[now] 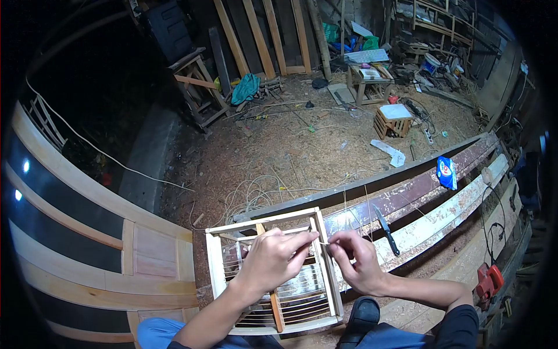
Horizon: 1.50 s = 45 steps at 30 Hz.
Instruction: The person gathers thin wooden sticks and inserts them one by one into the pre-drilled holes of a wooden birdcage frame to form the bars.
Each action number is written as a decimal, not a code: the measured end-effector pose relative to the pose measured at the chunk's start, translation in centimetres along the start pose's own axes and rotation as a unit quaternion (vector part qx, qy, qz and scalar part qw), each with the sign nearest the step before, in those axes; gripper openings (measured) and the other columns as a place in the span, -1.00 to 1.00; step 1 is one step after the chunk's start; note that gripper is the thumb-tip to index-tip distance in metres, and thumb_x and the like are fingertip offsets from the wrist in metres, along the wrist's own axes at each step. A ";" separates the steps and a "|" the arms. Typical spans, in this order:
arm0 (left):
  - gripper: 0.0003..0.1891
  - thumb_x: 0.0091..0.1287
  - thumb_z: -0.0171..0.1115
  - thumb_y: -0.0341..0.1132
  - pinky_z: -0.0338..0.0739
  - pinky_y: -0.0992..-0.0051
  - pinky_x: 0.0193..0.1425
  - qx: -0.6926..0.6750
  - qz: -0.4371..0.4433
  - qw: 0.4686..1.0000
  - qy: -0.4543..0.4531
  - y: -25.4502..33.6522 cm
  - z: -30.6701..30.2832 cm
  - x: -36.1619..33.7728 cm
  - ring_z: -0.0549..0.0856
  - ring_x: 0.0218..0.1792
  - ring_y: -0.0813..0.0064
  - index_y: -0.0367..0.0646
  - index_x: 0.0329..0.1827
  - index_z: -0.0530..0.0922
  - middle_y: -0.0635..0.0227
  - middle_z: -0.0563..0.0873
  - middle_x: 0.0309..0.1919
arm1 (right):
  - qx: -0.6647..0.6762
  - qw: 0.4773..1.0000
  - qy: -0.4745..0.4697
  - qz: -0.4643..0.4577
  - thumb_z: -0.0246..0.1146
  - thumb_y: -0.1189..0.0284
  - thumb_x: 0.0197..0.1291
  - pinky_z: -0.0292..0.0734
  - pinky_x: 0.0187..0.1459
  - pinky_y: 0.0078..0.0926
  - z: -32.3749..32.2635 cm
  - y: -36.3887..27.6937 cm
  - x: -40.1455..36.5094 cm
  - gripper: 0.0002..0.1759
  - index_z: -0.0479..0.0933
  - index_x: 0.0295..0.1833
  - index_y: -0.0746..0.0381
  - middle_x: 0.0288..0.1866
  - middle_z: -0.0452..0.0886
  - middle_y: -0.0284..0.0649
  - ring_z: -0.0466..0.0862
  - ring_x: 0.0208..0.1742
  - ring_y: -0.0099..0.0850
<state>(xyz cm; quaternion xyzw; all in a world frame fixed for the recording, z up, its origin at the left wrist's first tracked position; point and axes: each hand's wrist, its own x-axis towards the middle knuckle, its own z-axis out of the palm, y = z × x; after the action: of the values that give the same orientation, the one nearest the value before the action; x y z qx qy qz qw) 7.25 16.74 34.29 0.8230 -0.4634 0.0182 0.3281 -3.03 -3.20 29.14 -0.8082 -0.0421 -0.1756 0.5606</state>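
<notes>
A small wooden frame with rows of thin bars (pixel 343 319), like a cage, rests at my lap. My left hand (pixel 272 259) reaches over it with thumb and forefinger pinched near its right rail. Facing it, my right hand (pixel 359 263) is closed in a pinch just outside that rail. Between the two sets of fingertips shows a short, thin, pale stick (pixel 324 243), its ends hidden by the fingers. A darker orange-brown slat (pixel 275 308) runs down the middle of the frame. To the right, a black-handled knife (pixel 387 232) lies on the planks.
Long planks (pixel 430 230) form a bench at the right, bearing a blue packet (pixel 446 173) and a red power tool (pixel 489 280). Panelled wooden doors (pixel 157 250) stand at the left. Coiled cord (pixel 250 195) and shavings cover the ground, with a slatted stool (pixel 393 120) farther back.
</notes>
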 end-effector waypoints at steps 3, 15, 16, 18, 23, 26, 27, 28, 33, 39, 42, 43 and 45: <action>-0.68 0.30 0.50 -0.45 0.71 0.30 -0.13 -0.005 -0.003 1.000 -0.003 -0.5 0.2 -0.2 0.84 -0.33 0.25 -0.11 0.13 0.83 0.18 0.91 -0.18 | -0.068 0.997 -0.012 -0.038 0.35 0.57 0.46 0.62 -0.25 -0.32 -0.1 0.2 0.1 -0.80 0.62 0.14 0.30 -0.23 0.74 -0.11 0.76 -0.30 -0.27; -0.67 0.31 0.50 -0.31 0.62 0.37 0.00 0.091 0.034 0.995 -0.030 0.0 -1.7 0.3 0.85 -0.29 0.44 -0.02 0.14 0.84 0.35 0.91 -0.26 | -0.140 0.957 -0.014 -0.252 0.46 0.61 0.13 0.39 -0.36 -0.34 -1.6 1.6 -0.1 -0.75 0.71 -0.05 0.21 -0.42 0.64 -0.32 0.50 -0.45 -0.35; -0.67 0.32 0.50 -0.30 0.61 0.37 -0.01 0.096 0.035 0.994 -0.041 -0.2 -1.9 0.3 0.84 -0.30 0.45 0.00 0.14 0.84 0.36 0.90 -0.26 | -0.148 0.957 -0.014 -0.249 0.45 0.61 0.14 0.39 -0.36 -0.34 -1.8 2.0 -0.4 -0.76 0.70 -0.06 0.21 -0.41 0.64 -0.31 0.50 -0.46 -0.35; -0.68 0.32 0.51 -0.28 0.60 0.37 -0.02 0.100 0.035 0.993 -0.051 -0.1 -2.0 0.1 0.83 -0.30 0.46 0.01 0.14 0.84 0.38 0.89 -0.27 | -0.143 0.968 0.012 -0.206 0.39 0.63 0.18 0.39 -0.36 -0.32 -1.7 2.0 -0.5 -0.81 0.70 -0.08 0.23 -0.42 0.65 -0.31 0.50 -0.45 -0.36; -0.74 0.39 0.46 -0.28 0.56 0.35 -0.11 0.141 0.032 0.986 -0.084 0.5 -1.6 -0.3 0.82 -0.37 0.38 -0.03 0.11 0.81 0.39 0.81 -0.41 | -0.099 0.995 0.002 -0.033 0.22 0.51 0.51 0.42 -0.21 -0.40 -1.3 0.6 1.0 -0.78 0.66 0.14 0.32 -0.23 0.59 -0.19 0.50 -0.30 -0.42; -0.79 0.39 0.44 -0.30 0.58 0.33 -0.14 0.160 0.044 0.983 -0.078 0.7 -1.5 -0.3 0.81 -0.44 0.35 -0.06 0.05 0.79 0.37 0.80 -0.44 | -0.006 0.998 -0.014 0.059 0.30 0.40 0.52 0.46 -0.19 -0.44 -0.5 -0.4 1.6 -0.64 0.61 0.31 0.34 -0.13 0.58 -0.19 0.52 -0.21 -0.46; -0.79 0.39 0.44 -0.30 0.58 0.33 -0.14 0.161 0.044 0.983 -0.078 0.8 -1.5 -0.3 0.81 -0.44 0.35 -0.06 0.05 0.79 0.37 0.80 -0.44 | 0.062 0.986 -0.032 0.149 0.37 0.32 0.51 0.50 -0.18 -0.44 -0.3 -0.9 1.8 -0.54 0.57 0.38 0.34 -0.04 0.61 -0.15 0.55 -0.15 -0.45; -0.75 0.39 0.45 -0.27 0.60 0.32 -0.11 0.171 0.027 0.980 -0.098 0.8 -1.5 -0.4 0.80 -0.39 0.36 -0.01 0.10 0.79 0.39 0.81 -0.40 | 0.036 0.985 -0.058 0.157 0.41 0.27 0.49 0.51 -0.17 -0.45 -0.3 -1.2 2.0 -0.44 0.51 0.45 0.33 0.02 0.58 -0.19 0.53 -0.13 -0.52; -0.71 0.39 0.46 -0.24 0.62 0.30 -0.07 0.195 -0.003 0.974 -0.118 1.2 -1.3 -0.4 0.82 -0.34 0.36 0.03 0.15 0.81 0.40 0.86 -0.31 | -0.011 0.993 -0.043 0.112 0.43 0.30 0.45 0.53 -0.10 -0.39 0.5 -0.5 1.5 -0.39 0.47 0.49 0.32 -0.07 0.54 -0.17 0.53 -0.11 -0.42; -0.78 0.47 0.37 -0.30 0.62 0.31 -0.07 0.175 -0.003 0.983 -0.063 1.5 -1.0 -0.3 0.82 -0.44 0.31 -0.06 0.11 0.79 0.34 0.81 -0.45 | -0.024 0.995 -0.036 0.090 0.42 0.33 0.45 0.53 -0.03 -0.32 0.5 -0.5 1.4 -0.39 0.45 0.51 0.30 -0.14 0.49 -0.15 0.52 -0.09 -0.33; -0.71 0.36 0.47 -0.26 0.63 0.29 -0.06 0.204 -0.033 0.974 -0.090 2.0 -1.2 -0.2 0.84 -0.34 0.34 0.00 0.12 0.82 0.36 0.90 -0.26 | -0.030 0.996 -0.034 0.082 0.41 0.34 0.46 0.54 -0.03 -0.31 0.6 -0.4 1.5 -0.40 0.46 0.50 0.30 -0.14 0.49 -0.15 0.53 -0.10 -0.33; -0.72 0.36 0.47 -0.26 0.63 0.27 -0.07 0.197 -0.045 0.976 -0.082 2.2 -1.3 -0.2 0.84 -0.33 0.33 0.00 0.11 0.82 0.34 0.90 -0.26 | -0.032 0.996 -0.034 0.078 0.41 0.34 0.46 0.54 -0.03 -0.31 0.6 -0.3 1.5 -0.40 0.46 0.50 0.30 -0.14 0.49 -0.14 0.53 -0.10 -0.32; -0.73 0.35 0.47 -0.26 0.63 0.26 -0.08 0.189 -0.058 0.978 -0.073 2.2 -1.2 -0.2 0.85 -0.32 0.31 -0.01 0.10 0.82 0.33 0.90 -0.26 | -0.030 0.996 -0.031 0.078 0.41 0.34 0.46 0.54 -0.03 -0.31 0.7 -0.3 1.5 -0.40 0.46 0.50 0.30 -0.14 0.49 -0.14 0.53 -0.10 -0.32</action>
<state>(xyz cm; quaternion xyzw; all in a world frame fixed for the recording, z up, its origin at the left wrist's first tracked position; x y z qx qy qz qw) 5.81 16.73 36.29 0.8947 -0.4258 0.0259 0.1325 -1.59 -2.64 29.72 -0.8305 0.0088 -0.1072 0.5465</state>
